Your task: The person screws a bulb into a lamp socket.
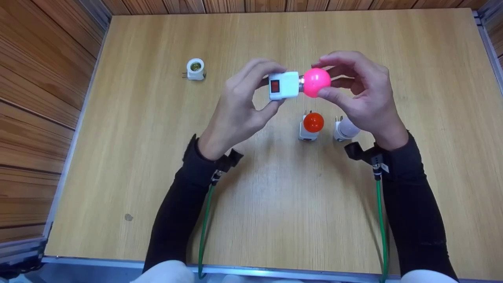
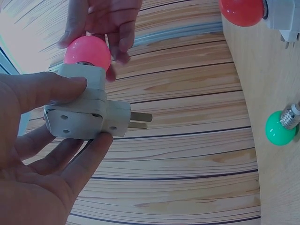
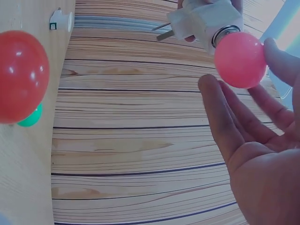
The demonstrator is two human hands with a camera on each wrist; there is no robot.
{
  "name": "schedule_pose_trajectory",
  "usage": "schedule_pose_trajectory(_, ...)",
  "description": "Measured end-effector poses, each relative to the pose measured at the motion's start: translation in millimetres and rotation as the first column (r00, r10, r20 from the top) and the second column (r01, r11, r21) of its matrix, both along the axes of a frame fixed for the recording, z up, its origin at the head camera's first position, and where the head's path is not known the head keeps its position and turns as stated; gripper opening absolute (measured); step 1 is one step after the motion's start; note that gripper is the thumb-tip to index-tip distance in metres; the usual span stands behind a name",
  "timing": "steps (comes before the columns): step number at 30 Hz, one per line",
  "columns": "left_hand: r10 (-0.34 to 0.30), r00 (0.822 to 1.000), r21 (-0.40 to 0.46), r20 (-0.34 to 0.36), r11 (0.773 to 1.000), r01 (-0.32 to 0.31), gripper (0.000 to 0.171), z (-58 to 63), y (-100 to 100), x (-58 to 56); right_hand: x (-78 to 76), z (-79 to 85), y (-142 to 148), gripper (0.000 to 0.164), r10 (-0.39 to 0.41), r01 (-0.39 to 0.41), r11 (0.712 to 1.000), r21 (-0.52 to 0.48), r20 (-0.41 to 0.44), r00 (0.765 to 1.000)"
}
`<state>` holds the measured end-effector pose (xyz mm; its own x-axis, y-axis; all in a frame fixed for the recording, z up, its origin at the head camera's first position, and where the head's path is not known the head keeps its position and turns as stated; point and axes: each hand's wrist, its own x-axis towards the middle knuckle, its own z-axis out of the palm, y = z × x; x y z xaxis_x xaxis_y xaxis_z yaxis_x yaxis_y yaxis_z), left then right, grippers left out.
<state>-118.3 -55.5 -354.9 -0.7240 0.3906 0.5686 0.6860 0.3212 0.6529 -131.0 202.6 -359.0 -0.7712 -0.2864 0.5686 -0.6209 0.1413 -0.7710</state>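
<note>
My left hand (image 1: 243, 98) grips a white plug-in lamp socket (image 1: 290, 85) with a red switch (image 1: 274, 86), held above the table. In the left wrist view the thumb lies over the housing, fingers are beneath it, and two metal prongs (image 2: 140, 120) stick out sideways. A pink light bulb (image 1: 316, 82) sits at the socket's mouth, some of its metal base showing. Around that bulb curve the fingers of my right hand (image 1: 359, 88), thumb against its side. The right wrist view shows the index fingertip (image 3: 208, 84) slightly off the glass.
Below the hands stand a red bulb (image 1: 313, 122) in a white socket and a white bulb (image 1: 349, 127) in another, partly covered by my right hand. A bulbless socket (image 1: 195, 68) is at the far left. A green bulb (image 2: 280, 129) lies on the table (image 1: 251, 220).
</note>
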Motion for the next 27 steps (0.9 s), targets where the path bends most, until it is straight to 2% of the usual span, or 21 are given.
schedule_pose_trajectory(4, 0.004, 1.000, -0.006, -0.005, 1.000, -0.004, 0.038, 0.2, 0.1, -0.6, 1.7, 0.1, -0.5, 0.048, 0.025, -0.025, 0.999, -0.029, -0.006, 1.000)
schedule_pose_trajectory(11, 0.004, 1.000, -0.004, -0.005, 1.000, -0.004, 0.038, 0.0, 0.0, -0.7, 2.6, 0.5, -2.6, 0.032, 0.057, -0.059, 0.996, -0.061, -0.022, 0.998)
schedule_pose_trajectory(18, 0.000, 1.000, -0.005, 0.006, 1.000, 0.000, 0.039, 0.3, -0.7, -0.5, 3.1, 1.4, -0.9, 0.042, 0.092, -0.092, 0.995, -0.036, -0.006, 0.996)
schedule_pose_trajectory(23, 0.003, 1.000, -0.009, 0.003, 1.000, -0.003, 0.039, 0.6, -0.7, -0.4, 2.3, 1.0, -1.0, 0.042, 0.067, -0.067, 0.998, 0.003, -0.033, 0.997)
schedule_pose_trajectory(27, -0.001, 1.000, -0.003, 0.003, 1.000, 0.001, 0.040, 0.3, -0.7, 0.1, 2.2, 0.2, -1.7, 0.041, 0.049, -0.049, 0.999, -0.006, -0.045, 0.998)
